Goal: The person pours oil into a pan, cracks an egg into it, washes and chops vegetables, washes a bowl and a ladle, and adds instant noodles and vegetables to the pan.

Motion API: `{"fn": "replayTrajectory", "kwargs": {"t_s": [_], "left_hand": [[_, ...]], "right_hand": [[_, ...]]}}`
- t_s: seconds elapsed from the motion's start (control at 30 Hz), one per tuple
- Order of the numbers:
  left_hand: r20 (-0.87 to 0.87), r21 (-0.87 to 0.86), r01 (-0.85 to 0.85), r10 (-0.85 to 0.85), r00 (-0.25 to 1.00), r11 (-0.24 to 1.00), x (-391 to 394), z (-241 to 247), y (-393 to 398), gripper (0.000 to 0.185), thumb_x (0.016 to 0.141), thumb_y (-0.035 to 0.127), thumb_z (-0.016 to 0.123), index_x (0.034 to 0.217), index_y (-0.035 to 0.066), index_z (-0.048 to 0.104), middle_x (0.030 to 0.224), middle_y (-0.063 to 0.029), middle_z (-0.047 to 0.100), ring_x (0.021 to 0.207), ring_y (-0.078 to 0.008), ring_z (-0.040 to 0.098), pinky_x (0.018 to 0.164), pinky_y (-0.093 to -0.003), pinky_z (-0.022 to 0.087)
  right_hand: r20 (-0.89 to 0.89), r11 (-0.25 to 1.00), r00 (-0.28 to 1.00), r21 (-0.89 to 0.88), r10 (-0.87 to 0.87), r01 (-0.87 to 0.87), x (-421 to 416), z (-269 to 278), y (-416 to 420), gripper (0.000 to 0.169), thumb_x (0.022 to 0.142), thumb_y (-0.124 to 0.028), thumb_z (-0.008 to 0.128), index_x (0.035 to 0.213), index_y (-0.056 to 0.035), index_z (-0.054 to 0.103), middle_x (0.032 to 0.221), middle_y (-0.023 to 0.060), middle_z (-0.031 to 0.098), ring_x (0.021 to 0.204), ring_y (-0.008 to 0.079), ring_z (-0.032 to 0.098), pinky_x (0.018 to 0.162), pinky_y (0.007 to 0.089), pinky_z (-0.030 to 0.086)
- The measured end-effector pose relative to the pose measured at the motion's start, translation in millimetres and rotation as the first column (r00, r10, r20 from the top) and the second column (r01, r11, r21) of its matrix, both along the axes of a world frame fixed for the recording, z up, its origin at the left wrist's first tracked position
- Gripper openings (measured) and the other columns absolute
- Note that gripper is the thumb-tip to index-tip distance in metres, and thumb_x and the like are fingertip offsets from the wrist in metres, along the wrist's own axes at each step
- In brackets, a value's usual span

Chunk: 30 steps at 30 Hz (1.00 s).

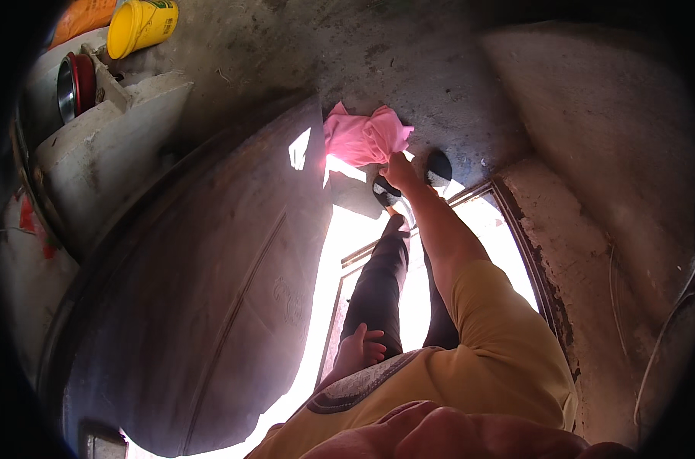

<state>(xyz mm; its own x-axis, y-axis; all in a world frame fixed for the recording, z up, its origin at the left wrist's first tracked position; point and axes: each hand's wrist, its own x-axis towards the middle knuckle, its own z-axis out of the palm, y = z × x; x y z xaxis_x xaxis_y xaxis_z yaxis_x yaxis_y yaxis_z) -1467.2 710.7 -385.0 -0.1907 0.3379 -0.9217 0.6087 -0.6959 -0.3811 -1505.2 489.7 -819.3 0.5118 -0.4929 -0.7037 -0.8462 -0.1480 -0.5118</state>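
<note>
A crumpled pink cloth (362, 135) is spread low over the concrete floor, just past my feet. My right hand (401, 171) reaches down at the end of a straight arm and grips the near corner of this cloth. My left hand (362, 349) is held close to my waist, in front of my left thigh, with its fingers apart and nothing in them. One black-and-white shoe (386, 192) shows beside my right hand, and the other shoe (439, 167) is to its right.
A large dark door (210, 298) with a raised pattern stands to my left. The door frame (525, 246) and a rough wall (588, 120) are on the right. At the upper left are a yellow bucket (143, 27), a red basin (85, 83) and an orange bag (83, 20).
</note>
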Motion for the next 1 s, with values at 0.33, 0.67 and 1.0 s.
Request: {"fn": "replayTrajectory", "kwargs": {"t_s": [0.33, 0.67, 1.0], "left_hand": [[-0.019, -0.186, -0.164, 0.164, 0.986, 0.969, -19.1, -7.2, 31.8, 0.054, 0.103, 0.053, 0.045, 0.126, 0.007, 0.059, 0.099, -0.0132, 0.071, 0.077, -0.0203, 0.069, 0.066, -0.0289, 0.056], [-0.064, 0.060, -0.097, 0.101, 0.993, 0.993, -13.4, -9.6, 24.5, 0.054, 0.104, 0.053, 0.040, 0.124, 0.008, 0.062, 0.094, -0.0105, 0.071, 0.074, -0.0161, 0.065, 0.065, -0.0298, 0.054], [-0.064, 0.184, -0.101, 0.115, 0.991, 0.978, 1.5, -13.3, 17.2, 0.050, 0.103, 0.049, 0.042, 0.120, 0.008, 0.066, 0.090, -0.0087, 0.070, 0.072, -0.0153, 0.063, 0.067, -0.0290, 0.052]], "right_hand": [[0.461, 0.994, 0.886, 0.113, -0.053, 0.001, -42.8, 259.1, 48.9, 0.023, 0.085, -0.019, 0.069, 0.105, -0.0105, 0.071, 0.102, 0.0105, 0.072, 0.101, 0.0280, 0.066, 0.089, 0.0434, 0.051], [-0.048, 0.927, 0.973, 0.296, -0.225, 0.229, -3.3, 10.1, 41.1, 0.048, 0.083, -0.041, 0.067, 0.127, -0.0237, 0.065, 0.135, 0.0163, 0.059, 0.131, 0.0377, 0.048, 0.112, 0.0469, 0.037], [0.252, 0.648, 0.597, 0.275, -0.762, 0.710, 32.4, -14.7, 83.2, 0.038, 0.081, -0.035, 0.081, 0.097, -0.0041, 0.064, 0.090, 0.0115, 0.070, 0.086, 0.0257, 0.068, 0.082, 0.0393, 0.054]]}}
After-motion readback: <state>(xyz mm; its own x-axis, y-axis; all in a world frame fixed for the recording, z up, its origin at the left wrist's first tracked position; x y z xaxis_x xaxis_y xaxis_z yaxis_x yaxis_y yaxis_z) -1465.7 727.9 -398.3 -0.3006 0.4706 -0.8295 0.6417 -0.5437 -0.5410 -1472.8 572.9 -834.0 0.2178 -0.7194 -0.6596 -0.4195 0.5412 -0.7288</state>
